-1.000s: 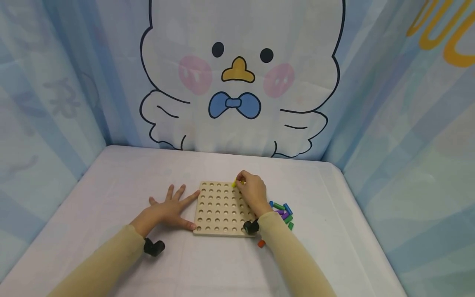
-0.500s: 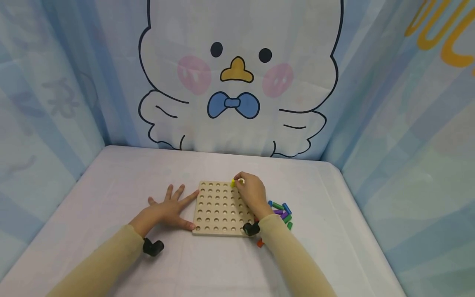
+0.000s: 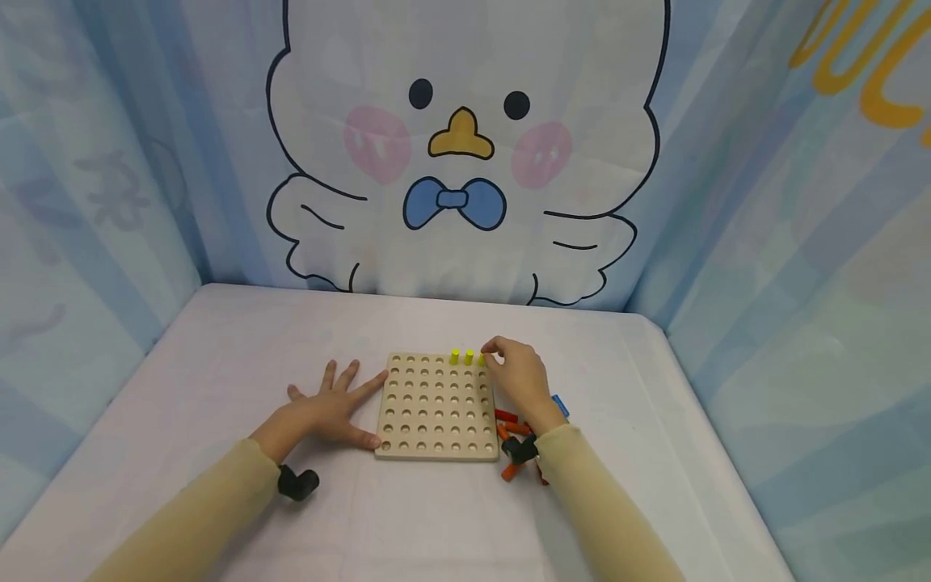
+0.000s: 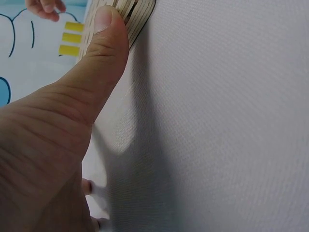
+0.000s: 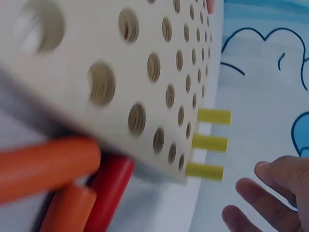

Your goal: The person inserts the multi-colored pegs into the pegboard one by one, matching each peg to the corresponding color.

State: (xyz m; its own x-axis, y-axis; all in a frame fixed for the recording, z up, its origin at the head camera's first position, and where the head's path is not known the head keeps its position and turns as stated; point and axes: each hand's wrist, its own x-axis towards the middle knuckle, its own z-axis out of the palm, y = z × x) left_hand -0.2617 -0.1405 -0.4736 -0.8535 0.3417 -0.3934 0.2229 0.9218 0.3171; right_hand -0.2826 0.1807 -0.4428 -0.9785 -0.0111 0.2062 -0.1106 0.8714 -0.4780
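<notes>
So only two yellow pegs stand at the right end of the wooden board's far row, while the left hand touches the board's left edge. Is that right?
Not quite: the count is off. Three yellow pegs stand there, as the right wrist view shows. The rest is right: the left hand touches the left edge of the wooden board.

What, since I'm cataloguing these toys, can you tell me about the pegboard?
The pegboard looks like pale wood, squarish, round-cornered, with rows of round holes. It lies flat on the pale table. Three yellow pegs stand in its far row, toward the right; the left hand touches its left edge with thumb and index finger.
</notes>
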